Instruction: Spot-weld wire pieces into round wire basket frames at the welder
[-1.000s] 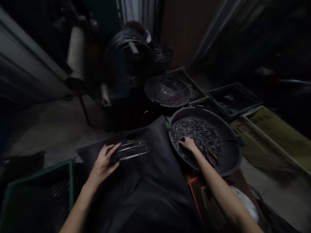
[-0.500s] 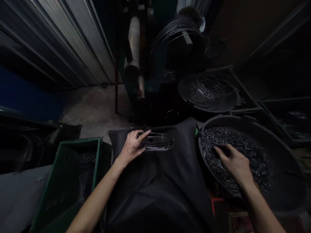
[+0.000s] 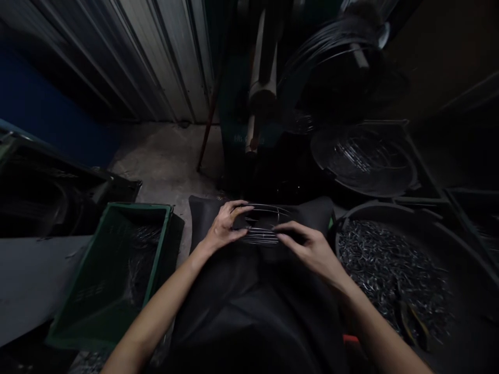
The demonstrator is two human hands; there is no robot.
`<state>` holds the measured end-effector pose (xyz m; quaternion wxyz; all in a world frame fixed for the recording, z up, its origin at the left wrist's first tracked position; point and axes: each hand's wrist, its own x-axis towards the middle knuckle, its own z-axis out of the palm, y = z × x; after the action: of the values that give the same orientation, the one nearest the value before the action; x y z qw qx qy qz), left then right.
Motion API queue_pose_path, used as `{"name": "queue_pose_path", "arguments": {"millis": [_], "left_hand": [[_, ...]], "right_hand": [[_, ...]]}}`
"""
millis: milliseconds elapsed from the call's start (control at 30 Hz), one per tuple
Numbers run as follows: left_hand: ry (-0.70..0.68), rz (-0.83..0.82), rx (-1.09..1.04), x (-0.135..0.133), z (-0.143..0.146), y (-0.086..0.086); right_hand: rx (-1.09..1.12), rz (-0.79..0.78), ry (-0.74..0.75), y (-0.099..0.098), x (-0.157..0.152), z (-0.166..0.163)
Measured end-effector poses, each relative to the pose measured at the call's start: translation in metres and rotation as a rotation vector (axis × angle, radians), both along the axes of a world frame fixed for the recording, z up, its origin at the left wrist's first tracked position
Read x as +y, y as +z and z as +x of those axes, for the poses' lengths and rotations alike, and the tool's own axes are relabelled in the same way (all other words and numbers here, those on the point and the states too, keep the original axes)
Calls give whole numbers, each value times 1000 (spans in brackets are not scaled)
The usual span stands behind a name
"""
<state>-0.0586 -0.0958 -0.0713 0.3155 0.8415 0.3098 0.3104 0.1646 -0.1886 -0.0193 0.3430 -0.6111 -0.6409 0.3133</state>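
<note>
A small oval wire cage (image 3: 265, 224) lies on a black cloth (image 3: 249, 291) over my lap. My left hand (image 3: 224, 227) grips its left end with fingers curled round the wires. At the cage's right side, my right hand (image 3: 312, 249) has its fingers pinched against the wires; any small piece it may hold is too dark to see. To the right, a round dark basin (image 3: 463, 244) holds a heap of small metal pieces (image 3: 385, 265).
A green crate (image 3: 156, 244) with wire parts stands at my left. Behind are a shallow round tray of wire (image 3: 362, 161), a large wire coil (image 3: 335, 57) on a machine, and a corrugated metal wall (image 3: 148, 57). Yellow-handled pliers (image 3: 413, 322) lie in the basin.
My right hand left the basin of metal pieces and came over to the wire cage. My view swung left. The left hand kept its hold on the cage.
</note>
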Motion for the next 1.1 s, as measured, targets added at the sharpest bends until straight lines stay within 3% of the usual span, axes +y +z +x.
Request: {"name": "queue_pose_path", "arguments": {"millis": [233,367,500,733,1100], "left_hand": [[29,54,-70,22,-3,26],[46,61,-100,40,-6,38],[25,62,-126,60,-7,41],[-8,128,-172,85,-8,40],[40,161,-113,100,-3,36]], "right_hand": [[-700,453,255,-2,43,-13],[-839,772,295,7,61,-10],[-896,952,284,20,81,-10],[-965,1035,256,29,104,-8],[-989,1062,287,20,125,-1]]}}
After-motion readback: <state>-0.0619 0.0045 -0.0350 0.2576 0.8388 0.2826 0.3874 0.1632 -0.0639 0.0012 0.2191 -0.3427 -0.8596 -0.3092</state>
